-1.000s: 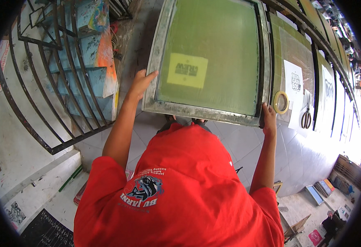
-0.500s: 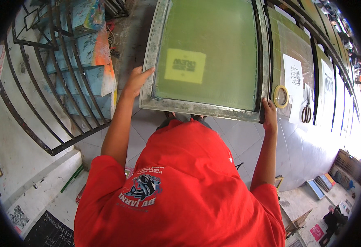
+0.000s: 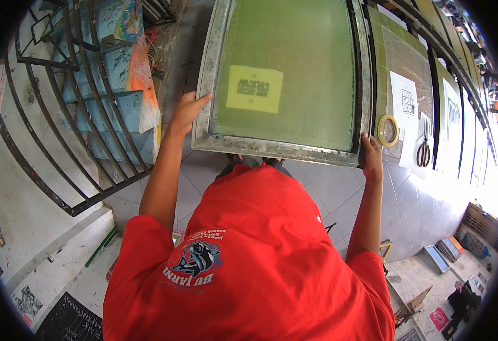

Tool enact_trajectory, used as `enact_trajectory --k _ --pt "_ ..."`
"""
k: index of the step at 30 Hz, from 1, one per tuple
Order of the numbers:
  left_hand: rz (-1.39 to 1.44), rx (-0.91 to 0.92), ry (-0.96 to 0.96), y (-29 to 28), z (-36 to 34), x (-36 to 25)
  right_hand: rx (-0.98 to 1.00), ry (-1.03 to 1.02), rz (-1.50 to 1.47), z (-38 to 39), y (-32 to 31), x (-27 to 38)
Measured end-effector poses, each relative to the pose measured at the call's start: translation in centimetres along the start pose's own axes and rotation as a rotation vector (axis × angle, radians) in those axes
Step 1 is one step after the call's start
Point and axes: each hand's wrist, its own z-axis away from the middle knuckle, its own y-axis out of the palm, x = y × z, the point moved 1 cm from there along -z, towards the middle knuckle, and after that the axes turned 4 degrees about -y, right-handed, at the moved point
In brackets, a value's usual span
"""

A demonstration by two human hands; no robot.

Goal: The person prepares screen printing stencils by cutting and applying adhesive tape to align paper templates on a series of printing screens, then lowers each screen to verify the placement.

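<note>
Between my hands is a large screen-printing frame [image 3: 271, 152] with a scuffed metal border and green coated mesh. A pale yellow-green rectangle [image 3: 254, 101] with dark mirrored lettering shows on its lower left part. My left hand [image 3: 188, 111] grips the frame's left side, the thumb lying on the border. My right hand [image 3: 372, 154] is closed on the lower right corner, its fingers mostly hidden beneath. Right of the frame, a roll of yellowish tape [image 3: 388, 131], dark-handled scissors [image 3: 423, 153] and a white sheet with black lettering [image 3: 403, 102] lie on a rack surface.
Curved dark metal bars [image 3: 84, 108] stand at the left, in front of paint-stained blue boards [image 3: 115, 108]. More framed panels and printed sheets [image 3: 450, 122] line the right side. Tiled floor [image 3: 340, 187] shows under the frame. A blackboard [image 3: 70, 321] sits lower left.
The yellow-green rectangle and its lettering look sharper and slightly higher in the frame. Both hands keep their hold, and the frame has barely shifted.
</note>
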Motion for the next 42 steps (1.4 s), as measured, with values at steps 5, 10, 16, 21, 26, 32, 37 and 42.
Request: enact_trajectory --k 5,10,16,21,26,32,37,42 --pt "-0.004 -0.017 -0.013 0.3 0.1 -0.2 -0.005 -0.009 0.007 -0.4 -0.6 -0.6" --pt "-0.047 -0.040 -0.005 0.0 -0.2 0.0 -0.032 0.013 0.017 -0.2 -0.1 -0.3" --pt "-0.001 -0.014 -0.035 -0.9 -0.9 1.2 -0.067 0.044 0.130 -0.2 -0.5 -0.1" --pt "-0.020 -0.042 0.020 -0.4 -0.8 1.1 -0.059 0.017 0.105 -0.3 -0.5 -0.4" --pt "-0.003 -0.051 0.017 -0.8 -1.0 1.6 -0.039 0.005 0.030 -0.2 0.2 0.3" --pt "-0.036 -0.064 -0.018 -0.8 -1.3 1.3 -0.004 0.040 -0.012 -0.3 -0.4 -0.3" --pt "-0.113 -0.076 0.028 -0.7 -1.8 1.2 -0.029 0.032 0.004 -0.5 -0.9 -1.2" --pt "-0.094 -0.066 0.026 -0.6 -1.7 1.0 -0.037 0.006 0.011 0.0 -0.3 -0.5"
